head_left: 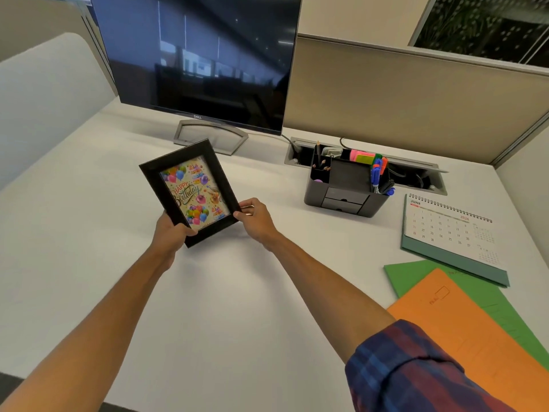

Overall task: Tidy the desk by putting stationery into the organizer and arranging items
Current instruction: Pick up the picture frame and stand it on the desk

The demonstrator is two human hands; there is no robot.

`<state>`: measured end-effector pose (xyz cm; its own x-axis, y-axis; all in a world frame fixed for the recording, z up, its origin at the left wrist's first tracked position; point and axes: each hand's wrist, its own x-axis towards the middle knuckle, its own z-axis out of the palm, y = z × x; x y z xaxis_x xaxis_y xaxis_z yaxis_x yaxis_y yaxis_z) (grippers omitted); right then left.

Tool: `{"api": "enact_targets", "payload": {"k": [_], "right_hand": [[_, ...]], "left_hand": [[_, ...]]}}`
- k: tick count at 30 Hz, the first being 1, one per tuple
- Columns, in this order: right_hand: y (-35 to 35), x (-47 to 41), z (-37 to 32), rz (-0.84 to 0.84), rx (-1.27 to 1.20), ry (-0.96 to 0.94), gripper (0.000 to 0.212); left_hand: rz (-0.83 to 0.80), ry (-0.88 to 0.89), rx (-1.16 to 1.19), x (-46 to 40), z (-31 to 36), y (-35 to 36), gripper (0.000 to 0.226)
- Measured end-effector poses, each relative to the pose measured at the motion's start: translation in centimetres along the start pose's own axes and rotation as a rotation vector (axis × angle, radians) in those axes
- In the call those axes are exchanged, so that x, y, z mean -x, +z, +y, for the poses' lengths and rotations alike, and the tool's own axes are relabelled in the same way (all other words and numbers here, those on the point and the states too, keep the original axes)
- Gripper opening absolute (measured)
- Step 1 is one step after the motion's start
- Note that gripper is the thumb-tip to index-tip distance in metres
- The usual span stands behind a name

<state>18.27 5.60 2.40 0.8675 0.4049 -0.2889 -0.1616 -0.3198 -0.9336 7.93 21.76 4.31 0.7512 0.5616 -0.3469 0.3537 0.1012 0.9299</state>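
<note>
You hold the picture frame (190,191) in both hands, just in front of the monitor (202,60).

Your left hand (172,233) curls round its lower corner, thumb on the front; your right hand (255,218) pinches the right-hand corner. The frame tilts, above the desk (237,292). Right of the monitor stands the organizer (347,185), with pens and sticky notes inside; the calendar (451,230) and folders (475,322) lie farther right.

My left hand (172,233) grips the lower corner of a black rectangular picture frame (190,191) holding a birthday card; my right hand (255,217) pinches its right corner; frame tilted, above the white desk (89,233); dark grey plastic organizer (344,185) holds pencils and markers; a spiral desk calendar (448,233) lies beside an orange folder (475,331) overlapping a green folder (416,278).
</note>
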Motion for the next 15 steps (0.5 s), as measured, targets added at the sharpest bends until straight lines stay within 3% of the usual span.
{"api": "enact_targets", "payload": {"k": [7, 12, 15], "right_hand": [[0.9, 0.1, 1.2, 0.094, 0.112, -0.035, 0.028], [1.7, -0.1, 1.1, 0.035, 0.367, -0.09, 0.047], [2.3, -0.4, 1.2, 0.023, 0.548, -0.113, 0.073]], "left_hand": [[0.043, 0.08, -0.059, -0.3, -0.1, 1.1, 0.072], [0.061, 0.096, -0.042, -1.0, -0.4, 1.9, 0.07], [0.067, 0.095, -0.056, -1.6, -0.4, 2.3, 0.07]]}}
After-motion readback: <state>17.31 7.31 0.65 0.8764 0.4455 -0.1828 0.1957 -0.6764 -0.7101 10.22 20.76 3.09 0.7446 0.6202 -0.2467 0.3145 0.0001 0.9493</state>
